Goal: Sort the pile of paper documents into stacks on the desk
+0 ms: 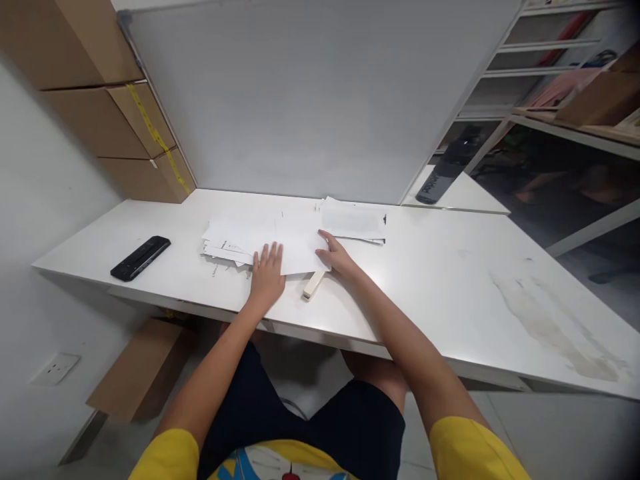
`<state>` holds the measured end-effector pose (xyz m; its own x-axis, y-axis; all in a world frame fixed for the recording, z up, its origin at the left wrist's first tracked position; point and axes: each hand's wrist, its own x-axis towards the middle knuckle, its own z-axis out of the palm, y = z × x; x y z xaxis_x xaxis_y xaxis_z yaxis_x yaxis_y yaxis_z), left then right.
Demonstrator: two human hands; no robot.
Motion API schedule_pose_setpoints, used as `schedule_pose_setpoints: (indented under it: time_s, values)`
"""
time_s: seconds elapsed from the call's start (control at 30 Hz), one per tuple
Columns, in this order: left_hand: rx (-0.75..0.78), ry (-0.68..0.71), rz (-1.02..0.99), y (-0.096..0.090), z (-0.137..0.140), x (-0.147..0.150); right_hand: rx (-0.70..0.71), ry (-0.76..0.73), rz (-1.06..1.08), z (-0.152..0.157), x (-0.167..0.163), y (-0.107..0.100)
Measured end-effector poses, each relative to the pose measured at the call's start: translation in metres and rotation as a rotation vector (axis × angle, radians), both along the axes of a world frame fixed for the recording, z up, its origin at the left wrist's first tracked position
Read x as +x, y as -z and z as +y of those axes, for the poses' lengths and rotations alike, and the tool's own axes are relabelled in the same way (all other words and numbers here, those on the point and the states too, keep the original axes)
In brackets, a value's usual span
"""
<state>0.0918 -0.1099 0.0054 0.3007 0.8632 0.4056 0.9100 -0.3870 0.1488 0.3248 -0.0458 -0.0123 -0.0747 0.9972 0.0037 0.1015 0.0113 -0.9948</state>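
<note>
White sheets of paper point(300, 243) lie in front of me on the desk, the top one broad and blank. My left hand point(268, 272) rests on their near edge, fingers stretched out and slightly apart. At the right edge, my right hand point(336, 255) holds the paper, with thumb and index finger over the sheet and the other fingers hidden. A cream stapler point(314, 285) pokes out from beneath the near right corner, its far end covered. Printed sheets point(227, 250) show under the left side. Behind my right hand is another paper stack point(354, 220).
A black phone-like device point(141, 258) lies at the left of the white desk point(430, 280). Cardboard boxes point(145, 127) are stacked at the back left, beside an upright whiteboard point(320, 100). A dark bottle point(440, 177) stands back right. Another box point(137, 367) sits below the desk.
</note>
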Motion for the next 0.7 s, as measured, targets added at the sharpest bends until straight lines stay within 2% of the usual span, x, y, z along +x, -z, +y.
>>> schedule_pose_setpoints:
  time_s: [0.07, 0.2, 0.47, 0.6, 0.7]
  values:
    - [0.033, -0.083, -0.036, 0.007, 0.006, -0.004, -0.016, 0.019, 0.049, 0.006, 0.011, 0.004]
    - [0.129, -0.033, 0.011, 0.017, 0.016, -0.009, -0.015, 0.017, 0.205, 0.012, 0.024, 0.006]
    - [0.155, 0.049, 0.019, -0.002, 0.03, -0.003, 0.015, -0.006, 0.421, 0.009, 0.027, -0.003]
    - [0.138, 0.01, -0.082, 0.003, 0.034, -0.007, 0.015, 0.003, 0.44, 0.008, 0.026, -0.006]
    - [0.15, 0.027, -0.083, 0.01, 0.035, -0.009, 0.016, 0.042, 0.466, 0.012, 0.026, -0.004]
